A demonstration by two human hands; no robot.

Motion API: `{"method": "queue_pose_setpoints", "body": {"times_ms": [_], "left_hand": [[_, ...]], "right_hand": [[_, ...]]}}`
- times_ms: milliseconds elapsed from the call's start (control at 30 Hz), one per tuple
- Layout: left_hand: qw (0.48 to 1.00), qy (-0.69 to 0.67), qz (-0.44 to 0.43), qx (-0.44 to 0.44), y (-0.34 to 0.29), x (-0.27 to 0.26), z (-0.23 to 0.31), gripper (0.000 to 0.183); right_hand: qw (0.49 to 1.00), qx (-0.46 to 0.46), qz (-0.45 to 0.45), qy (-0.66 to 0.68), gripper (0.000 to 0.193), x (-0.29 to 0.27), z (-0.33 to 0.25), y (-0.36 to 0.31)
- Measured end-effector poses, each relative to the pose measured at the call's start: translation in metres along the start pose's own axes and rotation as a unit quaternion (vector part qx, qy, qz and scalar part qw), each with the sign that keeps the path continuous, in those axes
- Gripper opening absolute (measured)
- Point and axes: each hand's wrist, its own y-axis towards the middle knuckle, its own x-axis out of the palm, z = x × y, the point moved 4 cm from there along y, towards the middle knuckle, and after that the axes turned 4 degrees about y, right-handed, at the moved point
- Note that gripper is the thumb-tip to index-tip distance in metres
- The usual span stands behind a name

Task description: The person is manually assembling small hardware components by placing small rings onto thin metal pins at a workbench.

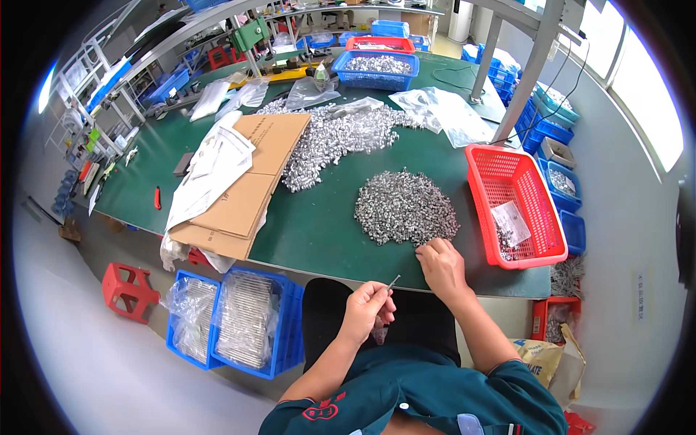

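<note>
My left hand [368, 310] is in front of the table's near edge, its thumb and fingers closed on a thin metal rod [394, 281] that points up and to the right. On the green tabletop, my right hand [441, 267] rests at the near edge of a round heap of small metal nut-like pieces [406, 206]. Its fingertips are pinched together beside the heap; whatever lies between them is too small to make out. Behind the heap spreads a larger pile of shiny silver metal parts [341, 138].
A red basket [478, 188] holding a small bag and loose pieces stands to the right. Flattened cardboard [279, 138] with white sheets lies on the left. At the back is a blue bin [413, 76] of parts. Blue crates [290, 326] and a red stool [129, 290] stand on the floor.
</note>
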Motion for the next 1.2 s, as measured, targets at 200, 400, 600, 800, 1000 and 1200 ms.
{"method": "queue_pose_setpoints", "body": {"times_ms": [200, 400, 600, 800, 1000, 1200], "left_hand": [[1.000, 0.008, 0.001, 0.001, 0.002, 0.000, -0.001, 0.015], [1.000, 0.007, 0.000, 0.005, 0.000, -0.002, -0.004, 0.017], [1.000, 0.013, 0.001, -0.003, -0.003, -0.002, -0.009, 0.015], [1.000, 0.012, 0.008, 0.006, 0.003, 0.002, 0.001, 0.014], [1.000, 0.022, 0.014, 0.008, 0.006, 0.000, -0.003, 0.015], [1.000, 0.029, 0.012, 0.003, 0.004, 0.002, -0.005, 0.014]], "right_hand": [[1.000, 0.010, 0.005, -0.001, 0.016, -0.005, -0.003, 0.004], [1.000, 0.002, -0.004, -0.002, 0.014, -0.003, -0.001, -0.001], [0.999, 0.020, -0.029, 0.032, 0.011, -0.008, 0.001, -0.008], [0.998, 0.038, -0.052, 0.016, 0.005, -0.003, 0.009, -0.003], [0.997, 0.033, -0.065, -0.018, 0.006, -0.005, 0.005, -0.001], [0.900, 0.281, -0.089, 0.320, 0.012, 0.000, 0.021, -0.024]]}}
